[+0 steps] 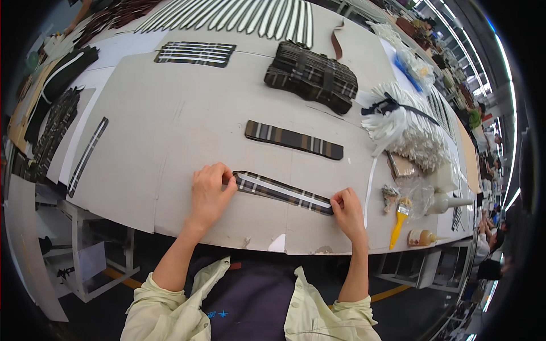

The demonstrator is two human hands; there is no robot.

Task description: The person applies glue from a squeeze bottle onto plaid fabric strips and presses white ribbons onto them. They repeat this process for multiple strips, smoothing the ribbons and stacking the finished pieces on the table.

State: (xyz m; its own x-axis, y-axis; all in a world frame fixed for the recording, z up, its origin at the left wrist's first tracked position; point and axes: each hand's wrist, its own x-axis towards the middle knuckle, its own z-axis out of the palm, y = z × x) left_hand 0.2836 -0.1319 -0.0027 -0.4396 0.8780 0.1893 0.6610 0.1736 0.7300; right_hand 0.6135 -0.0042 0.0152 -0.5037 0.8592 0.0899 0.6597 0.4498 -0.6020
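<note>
A dark plaid fabric strip (282,191) with a white band along its middle lies on the table in front of me. My left hand (211,190) pinches its left end between thumb and fingertips. At the other end, my right hand (347,209) has its fingers closed on the strip's tip. Just beyond lies a second plaid strip (293,139), flat, without a white band and touched by neither hand.
Farther back sit a tied bundle of plaid pieces (310,77), a plaid stack with white bands (195,54) and a row of long strips (233,17). On the right are a white strip bundle (406,128), a yellow brush (400,223) and a glue bottle (421,237). One narrow strip (88,156) lies left.
</note>
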